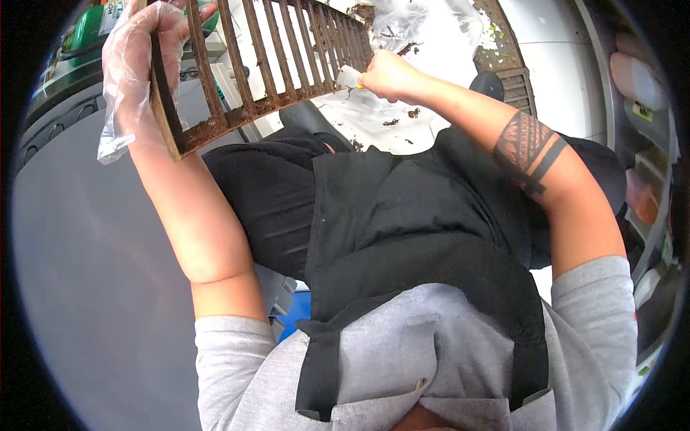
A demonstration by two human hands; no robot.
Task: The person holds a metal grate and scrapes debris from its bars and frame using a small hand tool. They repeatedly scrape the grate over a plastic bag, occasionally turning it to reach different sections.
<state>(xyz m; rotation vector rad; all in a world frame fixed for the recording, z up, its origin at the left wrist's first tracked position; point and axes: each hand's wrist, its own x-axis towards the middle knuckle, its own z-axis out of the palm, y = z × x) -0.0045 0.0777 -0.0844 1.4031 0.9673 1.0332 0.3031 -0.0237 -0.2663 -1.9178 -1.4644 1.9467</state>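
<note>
My left hand, in a clear plastic glove, grips the near end of a rusty metal grate. The grate is tilted up and reaches away from me, its slats coated in brown rust. My right hand, which looks bare, is closed around a small scraper with a pale flat blade and a bit of yellow at the grip. That blade is against or very close to the grate's right-hand edge. Most of the scraper's handle is hidden inside my fist.
Clear plastic sheeting lies on the white floor beyond the grate, with dark flakes scattered about. A slotted floor drain is to the right. On the left are a grey surface and a green container. Shelving lines the right side.
</note>
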